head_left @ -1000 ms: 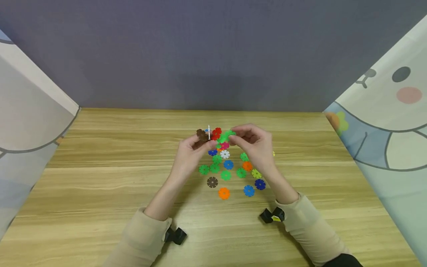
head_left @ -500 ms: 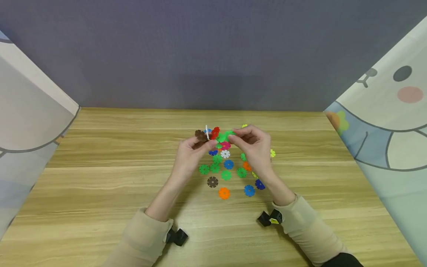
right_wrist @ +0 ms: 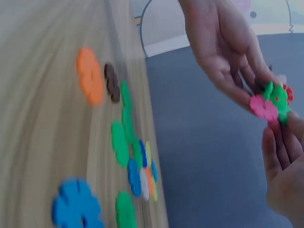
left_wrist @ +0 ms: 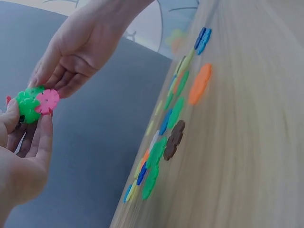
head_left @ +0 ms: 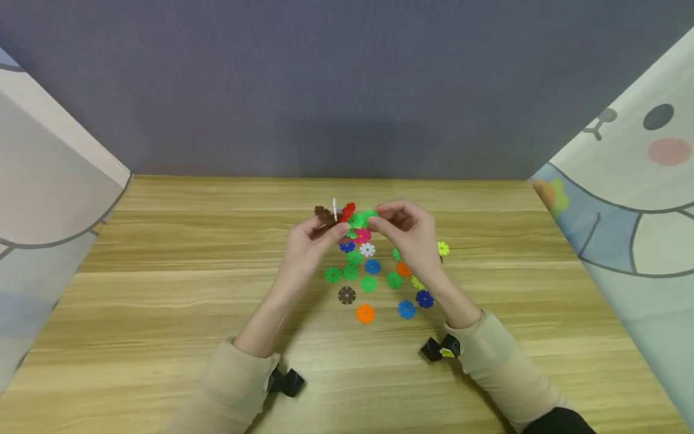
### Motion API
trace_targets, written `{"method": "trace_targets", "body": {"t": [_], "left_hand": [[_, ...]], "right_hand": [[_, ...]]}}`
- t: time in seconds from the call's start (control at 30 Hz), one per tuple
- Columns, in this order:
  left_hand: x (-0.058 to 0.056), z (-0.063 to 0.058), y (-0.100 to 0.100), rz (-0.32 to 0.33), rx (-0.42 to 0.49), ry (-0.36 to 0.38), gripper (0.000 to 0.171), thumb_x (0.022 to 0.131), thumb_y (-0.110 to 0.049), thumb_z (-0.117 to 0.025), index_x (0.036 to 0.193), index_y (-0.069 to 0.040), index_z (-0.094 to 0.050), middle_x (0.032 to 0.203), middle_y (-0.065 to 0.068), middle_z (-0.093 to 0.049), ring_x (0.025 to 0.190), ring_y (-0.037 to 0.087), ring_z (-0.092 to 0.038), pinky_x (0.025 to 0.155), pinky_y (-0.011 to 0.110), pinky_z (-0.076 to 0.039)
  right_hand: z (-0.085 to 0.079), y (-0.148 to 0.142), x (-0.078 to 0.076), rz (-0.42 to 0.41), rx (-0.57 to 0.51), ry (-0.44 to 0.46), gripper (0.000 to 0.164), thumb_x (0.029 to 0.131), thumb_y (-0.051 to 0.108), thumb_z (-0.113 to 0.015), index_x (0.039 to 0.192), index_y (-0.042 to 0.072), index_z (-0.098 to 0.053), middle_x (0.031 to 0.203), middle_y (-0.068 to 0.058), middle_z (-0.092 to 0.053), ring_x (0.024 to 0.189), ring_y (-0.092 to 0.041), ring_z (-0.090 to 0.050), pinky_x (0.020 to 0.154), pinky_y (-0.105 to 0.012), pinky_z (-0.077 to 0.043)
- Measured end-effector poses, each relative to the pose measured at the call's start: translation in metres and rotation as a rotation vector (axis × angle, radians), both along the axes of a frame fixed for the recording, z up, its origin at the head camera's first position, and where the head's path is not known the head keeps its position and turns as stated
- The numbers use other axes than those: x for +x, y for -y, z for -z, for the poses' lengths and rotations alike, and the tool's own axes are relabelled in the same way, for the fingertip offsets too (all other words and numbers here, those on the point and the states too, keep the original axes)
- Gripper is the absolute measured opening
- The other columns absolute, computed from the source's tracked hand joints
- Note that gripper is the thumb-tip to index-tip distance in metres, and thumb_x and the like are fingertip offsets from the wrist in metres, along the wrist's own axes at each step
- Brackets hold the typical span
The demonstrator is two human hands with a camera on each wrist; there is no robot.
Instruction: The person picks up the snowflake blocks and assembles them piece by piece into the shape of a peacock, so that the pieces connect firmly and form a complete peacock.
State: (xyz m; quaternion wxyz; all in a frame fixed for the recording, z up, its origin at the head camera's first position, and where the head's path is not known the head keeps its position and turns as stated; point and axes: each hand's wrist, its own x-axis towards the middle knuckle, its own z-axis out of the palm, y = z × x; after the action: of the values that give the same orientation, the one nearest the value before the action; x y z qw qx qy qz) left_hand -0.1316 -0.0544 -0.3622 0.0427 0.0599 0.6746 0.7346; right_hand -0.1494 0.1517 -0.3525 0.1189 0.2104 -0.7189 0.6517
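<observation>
In the head view, both hands are raised over the table around a cluster of slotted, flower-shaped plastic building discs. My left hand (head_left: pixel 305 250) pinches the cluster between thumb and fingers. A brown disc (head_left: pixel 323 214), a white disc (head_left: pixel 335 210) seen edge-on and a red disc (head_left: pixel 349 211) stick up from it. My right hand (head_left: pixel 408 234) pinches a green disc (head_left: pixel 368 216) at the cluster's right side. The wrist views show a pink disc (left_wrist: pixel 48 100) on the underside, joined to green discs (left_wrist: pixel 27 107). Fingers hide part of the cluster's middle.
Loose discs lie flat on the wooden table (head_left: pixel 190 301) below the hands, among them an orange disc (head_left: pixel 365 313), a brown disc (head_left: pixel 347 295), a light blue disc (head_left: pixel 406 310) and several green ones. A grey panel (head_left: pixel 336 90) stands behind the table, with cartoon-printed sides.
Both hands have drifted slightly left with the cluster between them, and its brown, white and red discs have tilted a little. Their grip looks the same; the loose discs stay put.
</observation>
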Motion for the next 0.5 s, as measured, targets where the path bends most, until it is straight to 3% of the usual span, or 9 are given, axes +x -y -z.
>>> {"method": "trace_targets", "body": {"t": [0.2, 0.33, 0.4, 0.5], "left_hand": [[-0.006, -0.001, 0.007, -0.066, 0.036, 0.017, 0.033, 0.098, -0.025, -0.072, 0.124, -0.005, -0.067, 0.123, 0.01, -0.07, 0.1, 0.019, -0.076, 0.108, 0.037, -0.054], [-0.008, -0.002, 0.012, -0.093, 0.061, 0.021, 0.032, 0.098, -0.028, -0.072, 0.121, -0.006, -0.067, 0.119, 0.005, -0.071, 0.097, 0.015, -0.077, 0.113, 0.04, -0.05], [-0.009, -0.002, 0.013, -0.103, 0.071, 0.013, 0.03, 0.097, -0.028, -0.073, 0.118, -0.006, -0.068, 0.116, 0.003, -0.072, 0.097, 0.017, -0.077, 0.112, 0.041, -0.051], [-0.008, -0.002, 0.013, -0.11, 0.083, 0.012, 0.028, 0.097, -0.027, -0.073, 0.115, -0.007, -0.068, 0.113, 0.002, -0.072, 0.096, 0.018, -0.078, 0.111, 0.039, -0.052]], "right_hand": [[0.006, -0.013, -0.016, -0.106, 0.094, 0.132, 0.023, 0.101, 0.006, -0.064, 0.119, -0.007, -0.067, 0.103, -0.008, -0.078, 0.088, -0.015, -0.075, 0.082, -0.032, -0.064], [0.016, -0.021, -0.026, -0.135, 0.271, 0.234, 0.021, 0.099, 0.009, -0.068, 0.117, -0.003, -0.071, 0.109, -0.019, -0.075, 0.092, -0.023, -0.073, 0.084, -0.039, -0.063], [0.024, -0.024, -0.031, -0.158, 0.37, 0.264, 0.022, 0.098, 0.01, -0.07, 0.116, -0.001, -0.073, 0.11, -0.019, -0.075, 0.094, -0.026, -0.071, 0.084, -0.041, -0.063], [0.036, -0.028, -0.04, -0.21, 0.511, 0.27, 0.023, 0.096, 0.011, -0.072, 0.118, 0.002, -0.074, 0.109, -0.015, -0.076, 0.094, -0.022, -0.07, 0.083, -0.034, -0.062]]}}
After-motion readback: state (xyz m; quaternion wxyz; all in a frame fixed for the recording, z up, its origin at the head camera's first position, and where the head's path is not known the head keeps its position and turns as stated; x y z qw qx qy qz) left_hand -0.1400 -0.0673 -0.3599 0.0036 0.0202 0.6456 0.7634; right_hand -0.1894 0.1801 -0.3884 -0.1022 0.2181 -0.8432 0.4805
